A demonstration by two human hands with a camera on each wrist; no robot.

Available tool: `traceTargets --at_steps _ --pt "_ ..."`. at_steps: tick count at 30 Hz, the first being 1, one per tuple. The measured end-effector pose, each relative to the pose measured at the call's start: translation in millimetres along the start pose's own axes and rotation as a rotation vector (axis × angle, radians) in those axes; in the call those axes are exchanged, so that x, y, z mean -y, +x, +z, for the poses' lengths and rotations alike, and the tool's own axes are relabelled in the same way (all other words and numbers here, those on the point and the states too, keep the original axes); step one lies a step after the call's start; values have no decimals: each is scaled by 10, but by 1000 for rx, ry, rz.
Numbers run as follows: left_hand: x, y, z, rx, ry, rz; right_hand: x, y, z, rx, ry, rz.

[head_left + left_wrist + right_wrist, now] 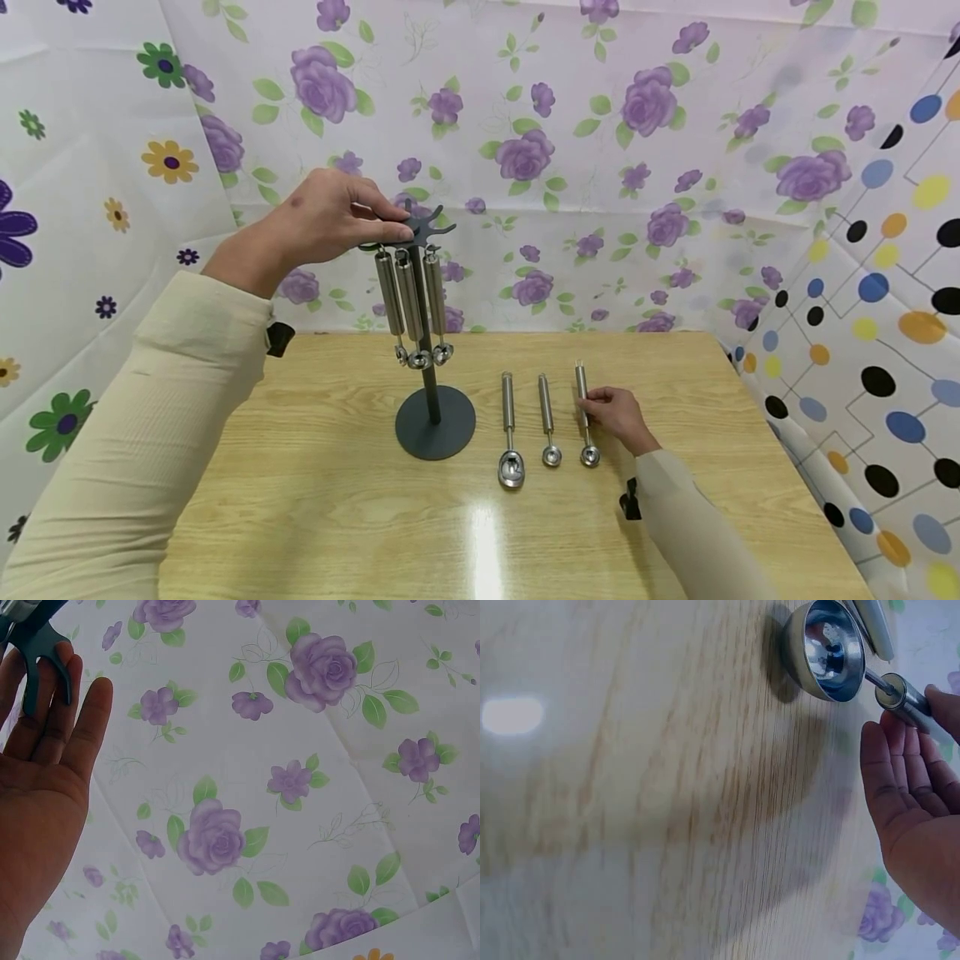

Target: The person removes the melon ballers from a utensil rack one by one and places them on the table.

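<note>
My left hand (341, 217) pinches the hub at the top of a dark grey utensil stand (454, 435) between thumb and fingers. Several metal-handled scoops (407, 296) hang from its hooks, bowls downward. On the table to the right, my right hand (617, 415) pinches the handle of a melon baller (590, 456), the rightmost of three tools lying side by side. Its shiny round bowl (832, 651) is large in the right wrist view. Left of it are a second small melon baller (546, 404) and an oval-headed ice cream scoop (512, 471).
The stand's round base rests on a light wooden table (337, 517). Floral cloth (525, 225) hangs behind the table. A dotted cloth (870, 333) flanks the right side, and a flower-patterned sheet (82, 208) the left.
</note>
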State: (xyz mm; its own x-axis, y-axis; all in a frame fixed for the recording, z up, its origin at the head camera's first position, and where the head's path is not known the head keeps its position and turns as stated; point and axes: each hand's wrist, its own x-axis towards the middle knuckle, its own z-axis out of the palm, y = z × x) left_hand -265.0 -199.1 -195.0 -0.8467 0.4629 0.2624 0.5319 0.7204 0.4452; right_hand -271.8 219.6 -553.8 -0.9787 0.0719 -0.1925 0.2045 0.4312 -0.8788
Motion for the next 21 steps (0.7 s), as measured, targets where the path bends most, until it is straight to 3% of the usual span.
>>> traceTargets --at_steps 21 --pt "13 3 -2 -9 6 3 7 75 147 -25 -168 42"
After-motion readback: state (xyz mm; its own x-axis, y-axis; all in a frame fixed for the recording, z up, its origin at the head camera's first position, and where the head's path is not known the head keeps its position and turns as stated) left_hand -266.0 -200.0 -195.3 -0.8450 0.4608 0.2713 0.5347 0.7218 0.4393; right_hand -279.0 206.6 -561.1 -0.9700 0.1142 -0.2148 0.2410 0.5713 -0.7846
